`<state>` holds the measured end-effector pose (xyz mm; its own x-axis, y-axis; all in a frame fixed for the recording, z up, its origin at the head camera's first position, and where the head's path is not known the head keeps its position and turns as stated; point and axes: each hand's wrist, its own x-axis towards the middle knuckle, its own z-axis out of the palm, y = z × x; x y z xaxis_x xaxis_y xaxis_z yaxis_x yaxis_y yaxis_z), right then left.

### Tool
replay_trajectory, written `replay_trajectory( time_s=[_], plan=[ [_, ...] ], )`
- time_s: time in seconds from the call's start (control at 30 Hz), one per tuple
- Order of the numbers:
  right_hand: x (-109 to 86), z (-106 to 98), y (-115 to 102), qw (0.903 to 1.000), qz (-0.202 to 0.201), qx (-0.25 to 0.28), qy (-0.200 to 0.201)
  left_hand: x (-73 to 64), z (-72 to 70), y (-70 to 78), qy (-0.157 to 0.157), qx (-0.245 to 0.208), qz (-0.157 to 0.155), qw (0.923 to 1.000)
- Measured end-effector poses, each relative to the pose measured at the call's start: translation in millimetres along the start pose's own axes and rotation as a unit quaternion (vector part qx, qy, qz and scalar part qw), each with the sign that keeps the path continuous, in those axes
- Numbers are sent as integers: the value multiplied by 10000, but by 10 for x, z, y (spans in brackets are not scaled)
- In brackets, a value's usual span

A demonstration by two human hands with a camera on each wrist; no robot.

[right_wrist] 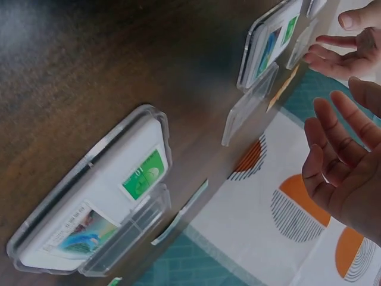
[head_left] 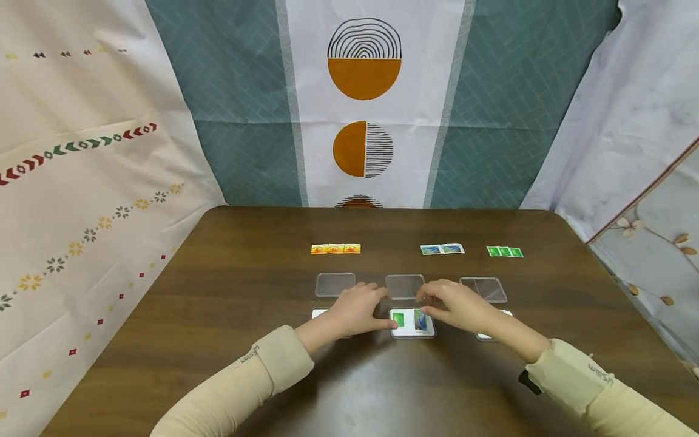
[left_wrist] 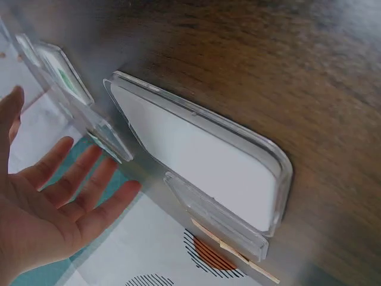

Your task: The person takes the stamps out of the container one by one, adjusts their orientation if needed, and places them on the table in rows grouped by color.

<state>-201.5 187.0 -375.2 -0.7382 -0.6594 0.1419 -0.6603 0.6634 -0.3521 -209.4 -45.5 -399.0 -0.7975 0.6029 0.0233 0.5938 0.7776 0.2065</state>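
Over the middle clear case [head_left: 408, 335], both hands hover with loosely bent fingers. The white inside of this case carries a green stamp [head_left: 399, 319] on the left and a larger blue stamp [head_left: 420, 321] on the right. My left hand [head_left: 356, 309] has its thumb by the case's left edge; nothing shows in its grasp in the left wrist view. My right hand [head_left: 455, 304] has its fingertips near the blue stamp, and its palm looks bare in the right wrist view. Whether any fingertip touches the case, I cannot tell.
A left case [left_wrist: 190, 143] with a plain white inside and a right case [right_wrist: 107, 202] with a green and a blue stamp flank it. Clear lids [head_left: 335, 284] lie behind the cases. Farther back are orange stamps [head_left: 335, 249], blue stamps [head_left: 442, 249] and green stamps [head_left: 505, 252].
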Motion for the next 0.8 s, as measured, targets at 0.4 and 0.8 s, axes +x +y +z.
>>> replay_trajectory(
  time_s=[0.4,0.8],
  plan=[
    [-62,69,18,9997,-62,31,221,10,156,141,237,643,-195,9975],
    [-20,135,31,9999,-28,-26,154,60,231,55,94,471,-347,9982]
  ],
)
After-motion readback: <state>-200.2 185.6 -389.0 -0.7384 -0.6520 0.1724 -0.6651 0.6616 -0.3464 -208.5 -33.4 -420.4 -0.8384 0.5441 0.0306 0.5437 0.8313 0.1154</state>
